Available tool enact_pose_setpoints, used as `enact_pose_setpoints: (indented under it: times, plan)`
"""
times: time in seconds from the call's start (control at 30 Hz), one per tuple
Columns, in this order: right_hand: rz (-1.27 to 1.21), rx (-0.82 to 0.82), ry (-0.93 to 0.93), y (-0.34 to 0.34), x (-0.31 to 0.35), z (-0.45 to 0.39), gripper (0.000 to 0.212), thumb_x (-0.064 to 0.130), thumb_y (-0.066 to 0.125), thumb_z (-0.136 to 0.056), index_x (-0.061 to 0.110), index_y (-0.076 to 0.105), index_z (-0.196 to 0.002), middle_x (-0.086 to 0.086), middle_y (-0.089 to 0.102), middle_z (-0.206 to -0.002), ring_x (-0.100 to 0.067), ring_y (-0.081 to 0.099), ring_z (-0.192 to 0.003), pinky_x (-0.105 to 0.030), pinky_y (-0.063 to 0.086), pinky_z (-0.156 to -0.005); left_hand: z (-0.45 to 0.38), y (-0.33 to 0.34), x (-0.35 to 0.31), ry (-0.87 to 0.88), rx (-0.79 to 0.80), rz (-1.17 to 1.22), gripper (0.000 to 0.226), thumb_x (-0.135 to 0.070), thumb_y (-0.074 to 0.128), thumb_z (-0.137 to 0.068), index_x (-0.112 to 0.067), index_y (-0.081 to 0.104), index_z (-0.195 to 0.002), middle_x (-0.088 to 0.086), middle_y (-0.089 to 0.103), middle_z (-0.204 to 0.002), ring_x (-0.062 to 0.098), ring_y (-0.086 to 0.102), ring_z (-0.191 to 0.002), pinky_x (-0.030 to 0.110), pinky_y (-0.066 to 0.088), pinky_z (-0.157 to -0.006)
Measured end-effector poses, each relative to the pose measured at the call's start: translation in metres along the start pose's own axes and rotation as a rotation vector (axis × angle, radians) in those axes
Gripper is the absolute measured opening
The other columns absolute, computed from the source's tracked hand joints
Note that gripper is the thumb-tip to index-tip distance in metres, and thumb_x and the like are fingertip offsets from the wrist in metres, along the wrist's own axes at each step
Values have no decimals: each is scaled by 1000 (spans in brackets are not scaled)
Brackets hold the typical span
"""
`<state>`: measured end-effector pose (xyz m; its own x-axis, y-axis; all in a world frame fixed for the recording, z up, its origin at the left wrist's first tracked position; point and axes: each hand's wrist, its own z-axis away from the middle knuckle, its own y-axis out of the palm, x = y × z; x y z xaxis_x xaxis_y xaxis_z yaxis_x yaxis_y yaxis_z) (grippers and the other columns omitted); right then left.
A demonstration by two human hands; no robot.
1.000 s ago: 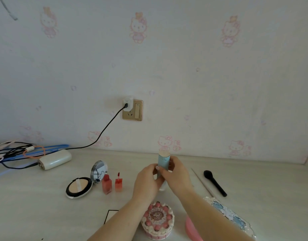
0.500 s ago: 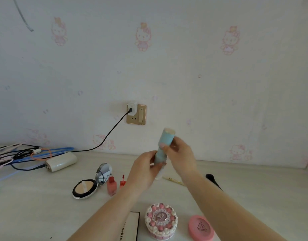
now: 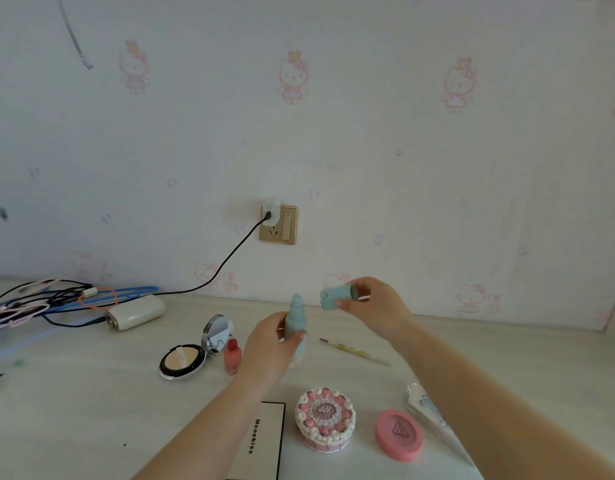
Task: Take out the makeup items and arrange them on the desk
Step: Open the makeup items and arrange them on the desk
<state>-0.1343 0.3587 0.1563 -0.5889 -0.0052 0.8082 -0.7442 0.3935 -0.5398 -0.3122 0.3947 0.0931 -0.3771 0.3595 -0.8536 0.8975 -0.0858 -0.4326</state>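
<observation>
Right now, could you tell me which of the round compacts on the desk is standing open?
The black-rimmed powder compact at left: its mirrored lid is raised. The cake-shaped case and pink compact are closed.

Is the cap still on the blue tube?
No, the right hand holds the cap apart from the blue tube, whose bare tip shows above the left hand.

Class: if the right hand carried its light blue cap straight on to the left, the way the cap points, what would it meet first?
Probably the tip of the light blue tube in the left hand; the right hand holds the cap near that height, though depth is unclear.
</observation>
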Motion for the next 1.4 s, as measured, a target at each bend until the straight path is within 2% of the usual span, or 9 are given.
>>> enact_pose_setpoints:
  times: [0.1,0.23,0.3,0.4,0.5,0.63,0.87,1.07,1.4]
  plan:
    - [48,35,74,9,-14,0,29,28,70,-81,16,61,-106,1,61,-96,-16,56,-85,-27,45,-73,4,-1,2,-25,-8,-19,11,-24,61,-89,-27,54,-98,-11,61,-92,8,57,-93,1,33,-62]
    - [83,105,95,24,-30,5,30,14,64,-79,19,61,-109,2,61,-101,-14,56,-85,-28,48,-73,4,5,10,-62,-28,-44,23,-26,65,-86,-22,57,-106,-9,62,-99,9,58,-98,-1,33,-69]
    - [118,141,86,30,-35,8,31,12,62,-79,16,62,-109,2,60,-95,-11,53,-72,-19,43,-57,0,8,16,-81,-42,-25,29,-28,71,-81,-21,55,-104,-7,61,-99,13,59,-99,12,40,-77]
    - [142,138,71,41,-42,10,30,13,64,-77,16,63,-107,0,62,-95,-8,51,-69,-15,38,-53,-3,13,22,-113,-54,-25,36,-32,75,-76,-22,50,-99,-9,60,-95,13,59,-93,31,49,-83]
    - [188,122,48,51,-48,10,34,18,69,-76,17,62,-110,0,63,-105,-12,56,-85,-18,41,-63,-2,18,24,-103,-76,-35,38,-35,76,-75,-24,48,-98,-17,56,-89,10,57,-89,25,47,-75]
    - [224,150,56,61,-54,9,64,21,66,-82,20,38,-140,-1,53,-130,-17,53,-115,-22,41,-89,-2,24,25,-68,-70,-60,39,-38,75,-75,-24,48,-100,-18,54,-87,-2,52,-81,11,37,-62]
    - [108,170,91,78,-64,-2,66,16,61,-88,24,28,-145,0,56,-129,-14,54,-114,-23,44,-91,-10,33,23,-67,-100,-66,40,-36,73,-77,-25,43,-100,-14,54,-92,2,52,-82,10,36,-59]
    - [35,170,95,86,-72,-9,66,14,64,-84,25,33,-142,1,55,-130,-14,54,-116,-31,47,-99,-11,36,29,-67,-48,0,47,-29,74,-78,-27,43,-113,-12,55,-104,3,53,-93,9,38,-61]
    - [-22,166,123,93,-81,-12,52,17,69,-77,22,50,-126,5,62,-116,-10,58,-103,-22,44,-86,-13,39,39,-121,10,-40,45,-19,71,-80,-19,49,-120,-11,56,-103,7,54,-96,13,38,-68]
